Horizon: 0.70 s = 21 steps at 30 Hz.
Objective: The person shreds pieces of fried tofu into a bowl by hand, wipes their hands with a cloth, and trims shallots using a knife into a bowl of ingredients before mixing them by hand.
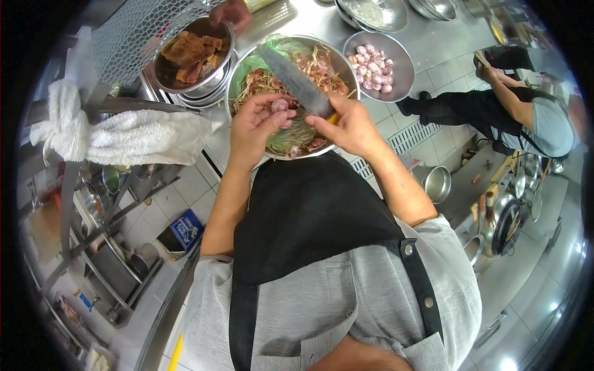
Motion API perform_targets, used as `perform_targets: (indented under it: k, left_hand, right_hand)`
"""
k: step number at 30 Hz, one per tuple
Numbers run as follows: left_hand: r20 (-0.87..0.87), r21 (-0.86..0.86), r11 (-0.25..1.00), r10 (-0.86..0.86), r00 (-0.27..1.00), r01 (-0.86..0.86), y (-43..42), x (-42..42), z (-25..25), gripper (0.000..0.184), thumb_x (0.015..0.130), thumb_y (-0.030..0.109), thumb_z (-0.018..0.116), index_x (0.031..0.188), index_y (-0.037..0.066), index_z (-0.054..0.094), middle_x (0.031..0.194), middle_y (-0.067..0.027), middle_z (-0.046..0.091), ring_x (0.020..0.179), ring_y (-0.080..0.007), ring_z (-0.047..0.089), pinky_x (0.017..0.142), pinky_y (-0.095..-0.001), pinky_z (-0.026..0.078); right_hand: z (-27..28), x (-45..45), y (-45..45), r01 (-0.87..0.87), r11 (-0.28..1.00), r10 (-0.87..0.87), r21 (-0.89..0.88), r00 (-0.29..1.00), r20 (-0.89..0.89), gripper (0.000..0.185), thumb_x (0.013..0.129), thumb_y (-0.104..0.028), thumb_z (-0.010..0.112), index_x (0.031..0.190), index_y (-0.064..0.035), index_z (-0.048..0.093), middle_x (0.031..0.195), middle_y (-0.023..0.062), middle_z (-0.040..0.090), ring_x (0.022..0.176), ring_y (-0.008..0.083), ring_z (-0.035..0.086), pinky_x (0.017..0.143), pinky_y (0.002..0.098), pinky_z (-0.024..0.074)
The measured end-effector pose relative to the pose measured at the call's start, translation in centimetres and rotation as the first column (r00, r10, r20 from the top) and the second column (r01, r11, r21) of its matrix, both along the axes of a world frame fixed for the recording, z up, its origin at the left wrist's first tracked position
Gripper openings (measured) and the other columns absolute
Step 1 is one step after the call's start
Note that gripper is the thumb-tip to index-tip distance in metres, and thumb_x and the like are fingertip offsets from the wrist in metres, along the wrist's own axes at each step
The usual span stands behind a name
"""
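Observation:
Between the fingers of my left hand point(257, 127) is a small purplish shallot point(279, 106). My right hand point(349, 123) grips a wide-bladed knife point(294, 77) by its yellowish handle, the blade slanting up and left. Both hands are over the near side of a large metal bowl point(355, 68). Inside it lie a green plastic bag point(286, 44) and a heap of dry shallot skins and roots point(322, 68). Just right of that bowl, a smaller metal bowl point(403, 62) holds several peeled shallots point(373, 69).
At the upper left, a metal bowl of brown meat pieces point(190, 52) rests on stacked bowls, with another person's hand point(230, 15) at its rim. A knotted white towel point(136, 133) hangs at left. A co-worker in a dark apron point(476, 111) stands on the right.

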<state>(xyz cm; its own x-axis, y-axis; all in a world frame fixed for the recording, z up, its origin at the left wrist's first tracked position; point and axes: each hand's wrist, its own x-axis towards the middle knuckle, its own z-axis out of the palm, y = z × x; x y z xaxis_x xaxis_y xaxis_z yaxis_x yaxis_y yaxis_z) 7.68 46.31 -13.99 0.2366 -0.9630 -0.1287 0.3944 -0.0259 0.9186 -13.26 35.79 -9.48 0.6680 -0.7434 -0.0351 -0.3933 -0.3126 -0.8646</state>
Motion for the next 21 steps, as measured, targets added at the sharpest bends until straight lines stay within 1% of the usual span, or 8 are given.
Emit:
perform_targets:
  k: [3,5,7,11,13,16,19,21]
  left_hand:
    - [0.028,0.017,0.999,-0.049,0.998,0.049,0.1,0.0,0.7,0.037,0.102,0.001,0.066,0.137,-0.005,0.057,0.127,-0.0158,0.069,0.110,-0.0224,0.072,0.093,-0.0340,0.061]
    - [0.027,-0.037,0.996,-0.084,0.996,0.085,0.1,0.0,0.8,0.039,0.103,0.000,0.063,0.141,-0.006,0.057,0.128,-0.0159,0.069,0.110,-0.0216,0.072,0.094,-0.0339,0.060]
    - [0.014,-0.056,0.994,-0.096,0.995,0.097,0.2,0.1,0.5,0.039,0.103,-0.001,0.063,0.141,-0.006,0.056,0.127,-0.0155,0.069,0.111,-0.0214,0.071,0.096,-0.0340,0.059]
    - [0.065,-0.065,0.988,-0.139,0.988,0.143,0.7,0.3,0.1,0.041,0.102,0.001,0.063,0.140,-0.009,0.055,0.125,-0.0173,0.070,0.111,-0.0247,0.071,0.098,-0.0377,0.058]
    - [0.088,-0.056,0.986,-0.151,0.985,0.156,0.7,0.2,1.1,0.039,0.102,0.001,0.063,0.139,-0.009,0.055,0.124,-0.0172,0.070,0.110,-0.0243,0.071,0.098,-0.0375,0.058]
    - [0.114,-0.042,0.979,-0.194,0.974,0.200,0.9,0.6,0.9,0.038,0.102,0.001,0.063,0.138,-0.009,0.056,0.123,-0.0169,0.071,0.108,-0.0236,0.072,0.098,-0.0369,0.058]
    - [0.117,-0.030,0.970,-0.237,0.964,0.242,0.9,0.7,0.6,0.035,0.102,0.002,0.064,0.136,-0.008,0.057,0.121,-0.0155,0.071,0.107,-0.0223,0.072,0.097,-0.0356,0.058]
    - [0.121,-0.022,0.969,-0.243,0.963,0.247,0.9,0.7,0.4,0.033,0.102,0.002,0.064,0.133,-0.008,0.059,0.119,-0.0143,0.072,0.106,-0.0213,0.072,0.096,-0.0349,0.058]
  right_hand:
    - [0.9,0.1,-0.4,0.000,1.000,0.000,-0.016,1.000,-0.026,0.039,0.088,-0.028,0.081,0.114,-0.0009,0.069,0.093,0.0201,0.072,0.085,0.0351,0.073,0.078,0.0415,0.0562]
    - [2.0,0.4,-0.6,-0.019,0.999,0.018,-0.038,0.999,-0.033,0.040,0.088,-0.028,0.081,0.116,-0.0016,0.070,0.095,0.0198,0.073,0.087,0.0344,0.073,0.080,0.0413,0.0562]
    - [2.9,0.7,-0.7,-0.065,0.995,0.070,0.077,0.996,-0.056,0.040,0.089,-0.029,0.081,0.117,-0.0021,0.071,0.098,0.0201,0.074,0.090,0.0324,0.074,0.083,0.0409,0.0563]
    - [2.2,1.4,-1.0,-0.119,0.988,0.120,0.098,0.993,-0.003,0.037,0.092,-0.031,0.079,0.115,-0.0028,0.072,0.098,0.0179,0.077,0.091,0.0294,0.075,0.083,0.0396,0.0565]
    - [1.9,1.7,-1.0,-0.132,0.983,0.124,0.129,0.990,0.065,0.035,0.095,-0.033,0.078,0.112,-0.0035,0.074,0.095,0.0159,0.078,0.087,0.0272,0.075,0.082,0.0384,0.0567]
    - [2.5,1.8,-0.8,-0.147,0.964,0.145,0.221,0.989,0.022,0.033,0.095,-0.034,0.078,0.110,-0.0037,0.075,0.092,0.0138,0.079,0.082,0.0251,0.075,0.079,0.0377,0.0568]
    - [2.9,1.9,-0.7,-0.163,0.948,0.166,0.274,0.986,0.013,0.034,0.095,-0.034,0.078,0.107,-0.0030,0.075,0.088,0.0163,0.077,0.079,0.0265,0.074,0.074,0.0391,0.0561]
    - [2.4,1.7,-0.7,-0.140,0.969,0.150,0.206,0.988,-0.033,0.034,0.094,-0.034,0.078,0.106,-0.0024,0.074,0.085,0.0174,0.075,0.077,0.0277,0.073,0.072,0.0398,0.0555]
